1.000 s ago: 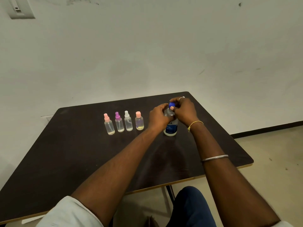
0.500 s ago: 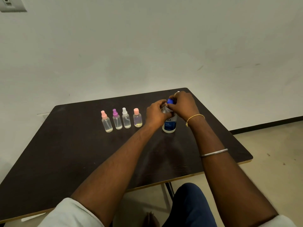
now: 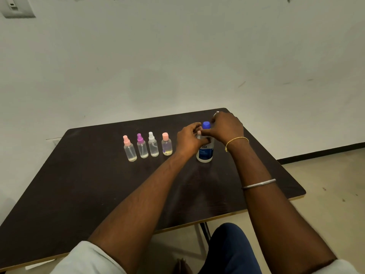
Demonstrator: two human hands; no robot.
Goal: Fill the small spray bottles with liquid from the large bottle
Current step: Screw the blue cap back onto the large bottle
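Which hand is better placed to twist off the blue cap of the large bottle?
The right hand, probably: it sits at the height of the blue cap, fingers curled beside it. The left hand holds the large bottle lower, steadying it.

We are in a plain, bare indoor room; which kind, we cannot tell. A scuffed whitish wall [image 3: 177, 56] fills the upper frame, with a switch plate [image 3: 16, 7] upper left. A dark table [image 3: 79, 184] stands centre, and beige floor [image 3: 325, 184] with black skirting [image 3: 324, 153] lies right.
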